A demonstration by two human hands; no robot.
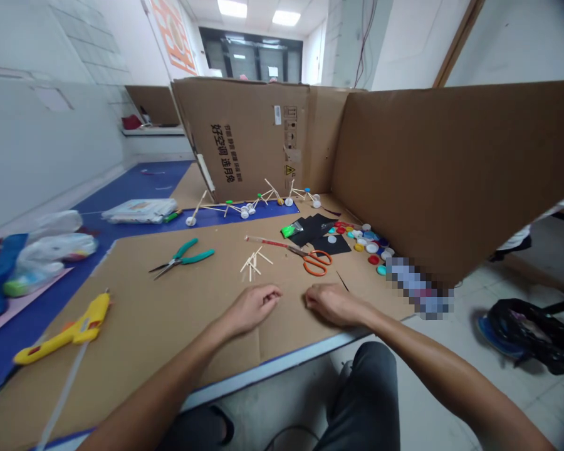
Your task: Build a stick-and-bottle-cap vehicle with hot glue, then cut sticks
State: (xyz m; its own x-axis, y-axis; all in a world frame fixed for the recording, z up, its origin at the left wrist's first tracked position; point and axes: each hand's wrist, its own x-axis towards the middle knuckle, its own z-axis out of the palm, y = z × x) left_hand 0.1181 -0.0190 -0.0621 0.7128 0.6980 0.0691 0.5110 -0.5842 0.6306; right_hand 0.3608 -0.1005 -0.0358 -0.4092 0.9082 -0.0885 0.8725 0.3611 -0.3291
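My left hand (254,307) rests on the cardboard sheet (178,326) with its fingers curled in, and nothing shows in them. A little to its right, my right hand (331,303) lies as a loose fist, also with nothing visible in it. Just beyond the left hand is a small pile of short wooden sticks (252,264). Scissors (316,260) with orange handles lie open beyond the right hand. Pliers (183,257) with teal handles sit farther left, jaws pointing left. A yellow glue gun (78,332) with a glue stick lies at the far left.
Stick models (258,203) with round wheels line the back, before a tall cardboard box wall (249,138). Coloured bottle caps (371,248) and black sheets (317,232) lie at right. Plastic bags (51,244) and a white packet (141,210) are at left. The table's front edge (282,363) runs near my knees.
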